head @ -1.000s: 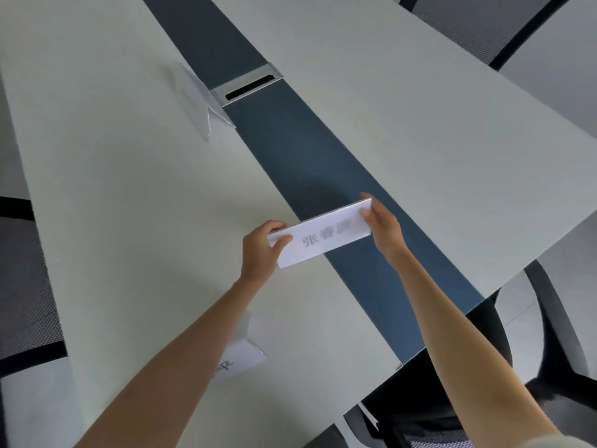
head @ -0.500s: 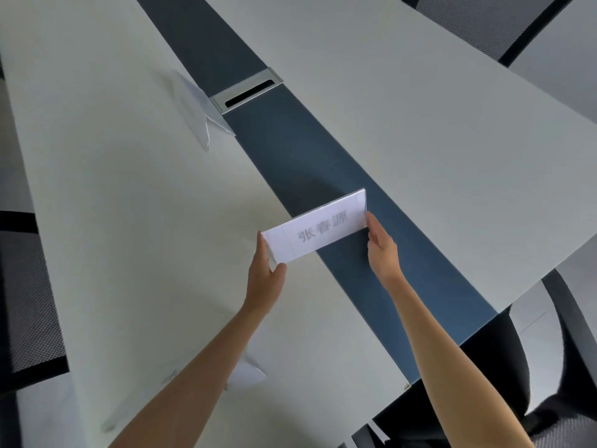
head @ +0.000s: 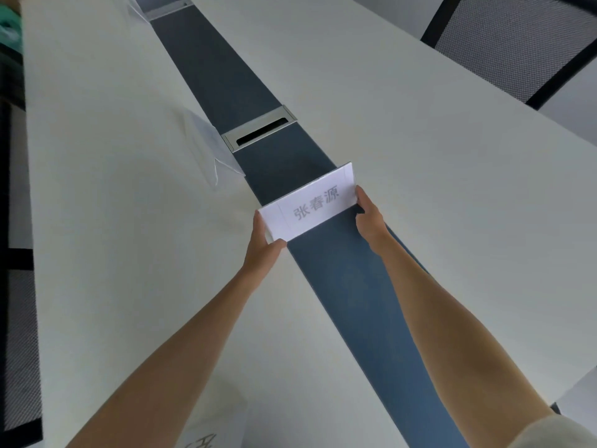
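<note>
A white folded name card (head: 311, 202) with grey printed characters stands tilted over the table's dark blue middle strip (head: 349, 286). My left hand (head: 263, 245) grips its lower left corner, thumb in front and fingers behind. My right hand (head: 368, 215) holds its right end, fingers hidden behind the card. A clear plastic card stand (head: 206, 143) sits on the white table (head: 113, 221) to the left, just beyond the card.
A metal cable slot (head: 260, 130) is set into the blue strip behind the card. Another printed paper (head: 210, 428) lies near the table's front edge under my left forearm. Mesh office chairs (head: 517, 43) stand at the far right and along the left side.
Both hands have carried the name card forward along the blue strip, closer to the cable slot and the clear stand, and raised it more upright. The view has shifted forward.
</note>
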Demonstrator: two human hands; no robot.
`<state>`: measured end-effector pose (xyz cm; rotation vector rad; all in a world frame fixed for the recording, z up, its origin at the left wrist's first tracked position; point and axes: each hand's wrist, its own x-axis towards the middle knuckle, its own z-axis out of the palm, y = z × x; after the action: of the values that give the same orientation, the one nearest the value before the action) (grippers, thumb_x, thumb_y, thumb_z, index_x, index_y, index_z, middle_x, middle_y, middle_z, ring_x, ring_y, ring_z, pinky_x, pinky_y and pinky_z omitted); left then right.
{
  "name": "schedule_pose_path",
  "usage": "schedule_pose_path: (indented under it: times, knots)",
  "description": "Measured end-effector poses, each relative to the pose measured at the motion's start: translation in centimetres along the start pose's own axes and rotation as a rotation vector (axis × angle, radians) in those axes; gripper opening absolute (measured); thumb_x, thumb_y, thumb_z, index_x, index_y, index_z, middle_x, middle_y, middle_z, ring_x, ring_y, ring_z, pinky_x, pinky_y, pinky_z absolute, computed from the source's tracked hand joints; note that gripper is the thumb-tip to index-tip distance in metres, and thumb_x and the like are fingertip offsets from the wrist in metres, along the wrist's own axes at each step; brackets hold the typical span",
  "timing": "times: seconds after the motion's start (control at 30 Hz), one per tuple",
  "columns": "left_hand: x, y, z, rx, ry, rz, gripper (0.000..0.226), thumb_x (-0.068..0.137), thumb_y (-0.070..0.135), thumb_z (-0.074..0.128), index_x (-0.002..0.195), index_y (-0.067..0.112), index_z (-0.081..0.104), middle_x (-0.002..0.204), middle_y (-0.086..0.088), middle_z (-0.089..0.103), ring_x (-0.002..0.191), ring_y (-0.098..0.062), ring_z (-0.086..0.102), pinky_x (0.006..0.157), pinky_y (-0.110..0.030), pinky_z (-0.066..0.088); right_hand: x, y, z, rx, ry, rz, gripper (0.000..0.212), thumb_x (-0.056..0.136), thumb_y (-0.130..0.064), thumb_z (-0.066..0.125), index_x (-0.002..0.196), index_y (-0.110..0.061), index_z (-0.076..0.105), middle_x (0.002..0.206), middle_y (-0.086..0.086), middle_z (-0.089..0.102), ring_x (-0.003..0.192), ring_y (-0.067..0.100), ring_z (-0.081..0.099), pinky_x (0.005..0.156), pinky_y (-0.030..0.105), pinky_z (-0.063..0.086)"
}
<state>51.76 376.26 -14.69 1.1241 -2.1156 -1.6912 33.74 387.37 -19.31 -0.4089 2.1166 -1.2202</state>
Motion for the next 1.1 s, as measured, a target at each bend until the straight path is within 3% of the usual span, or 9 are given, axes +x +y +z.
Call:
schedule_pose_path:
  times: [0.17, 0.33, 0.43, 0.53, 0.67, 0.77, 0.87, 1.0, 1.1]
  knots:
    - [3.1, 0.9, -0.2, -0.03, 0.049, -0.021, 0.066, 0.085, 0.008, 0.055, 0.136, 0.023, 0.016, 0.141, -0.008, 0.038, 0.124, -0.02, 0.043, 0.076, -0.012, 0.041, 2.8, -0.7, 0.6, 0.016, -0.013, -0.037, 0.083, 0.07, 0.012, 0.017, 0.141, -0.031, 0.025, 0.143, 0.003, 0.041, 0.122, 0.026, 0.043, 0.071, 0.014, 0.039]
    - [4.0, 0.7, 0.0, -0.069, 0.062, -0.019, 0.069, 0.085, 0.002, 0.053, 0.137, 0.021, 0.012, 0.141, -0.007, 0.035, 0.114, -0.012, 0.04, 0.071, -0.002, 0.033, 3.8, 0.0, 1.0, 0.018, -0.019, -0.06, 0.083, 0.073, 0.014, 0.018, 0.143, -0.033, 0.021, 0.146, 0.0, 0.037, 0.118, 0.021, 0.043, 0.062, 0.009, 0.034]
    - [3.6, -0.1, -0.1, -0.011, 0.022, -0.047, 0.074, 0.086, 0.004, 0.053, 0.139, 0.026, 0.006, 0.146, -0.006, 0.031, 0.125, -0.017, 0.041, 0.08, -0.015, 0.04, 4.0, 0.5, 1.0, -0.001, -0.031, -0.063, 0.081, 0.077, 0.011, 0.02, 0.143, -0.036, 0.018, 0.148, 0.0, 0.035, 0.124, 0.022, 0.042, 0.068, 0.011, 0.037]
    - [2.7, -0.8, -0.3, 0.079, 0.02, -0.121, 0.074, 0.088, 0.009, 0.049, 0.142, 0.026, 0.002, 0.152, -0.005, 0.024, 0.136, -0.024, 0.031, 0.097, -0.031, 0.037, 3.1, 0.5, 0.7, 0.054, -0.023, -0.047, 0.072, 0.085, 0.007, 0.024, 0.145, -0.031, 0.01, 0.152, 0.0, 0.029, 0.137, 0.019, 0.031, 0.092, 0.018, 0.032]
    - [0.4, -1.5, -2.7, 0.135, 0.033, -0.237, 0.049, 0.087, 0.011, 0.044, 0.135, 0.017, 0.035, 0.145, -0.006, 0.04, 0.129, -0.022, 0.042, 0.107, -0.039, 0.035, -1.8, 0.7, 1.0, 0.11, 0.031, 0.015, 0.063, 0.088, 0.002, 0.032, 0.143, -0.027, 0.021, 0.149, 0.001, 0.034, 0.135, 0.016, 0.035, 0.092, 0.021, 0.033]
    - [-3.9, -2.0, -6.3, 0.167, -0.07, -0.213, 0.033, 0.083, 0.017, 0.05, 0.116, 0.017, 0.055, 0.121, -0.006, 0.062, 0.104, -0.013, 0.06, 0.093, -0.03, 0.045, -8.4, 2.3, 2.8, 0.092, 0.004, 0.013, 0.051, 0.089, 0.002, 0.035, 0.136, -0.018, 0.039, 0.14, 0.001, 0.046, 0.128, 0.013, 0.043, 0.095, 0.019, 0.034]
    - [-9.5, -3.3, -10.1, 0.223, -0.06, -0.175, 0.024, 0.087, 0.013, 0.05, 0.109, 0.016, 0.059, 0.108, -0.006, 0.066, 0.077, 0.007, 0.062, 0.071, -0.01, 0.044, -15.4, 4.5, 5.3, 0.038, -0.126, -0.019, 0.04, 0.088, 0.002, 0.04, 0.125, -0.012, 0.051, 0.123, 0.002, 0.058, 0.118, 0.018, 0.053, 0.098, 0.02, 0.037]
    - [-18.0, -5.6, -14.4, 0.199, 0.091, -0.237, 0.018, 0.082, 0.024, 0.051, 0.095, 0.031, 0.061, 0.1, 0.007, 0.067, 0.097, -0.014, 0.062, 0.085, -0.027, 0.044, -22.7, 5.9, 7.5, -0.08, -0.501, -0.008, 0.035, 0.09, -0.005, 0.045, 0.119, -0.022, 0.053, 0.112, -0.002, 0.063, 0.111, 0.015, 0.058, 0.097, 0.025, 0.044]
    - [-24.1, -7.4, -15.5, 0.213, 0.268, -0.211, 0.02, 0.087, 0.014, 0.049, 0.098, 0.027, 0.061, 0.102, 0.007, 0.065, 0.101, -0.013, 0.058, 0.093, -0.029, 0.043, -26.6, 5.3, 8.6, -0.108, -0.81, 0.005, 0.05, 0.088, -0.006, 0.054, 0.13, -0.028, 0.039, 0.117, -0.003, 0.059, 0.112, 0.011, 0.056, 0.095, 0.022, 0.046]
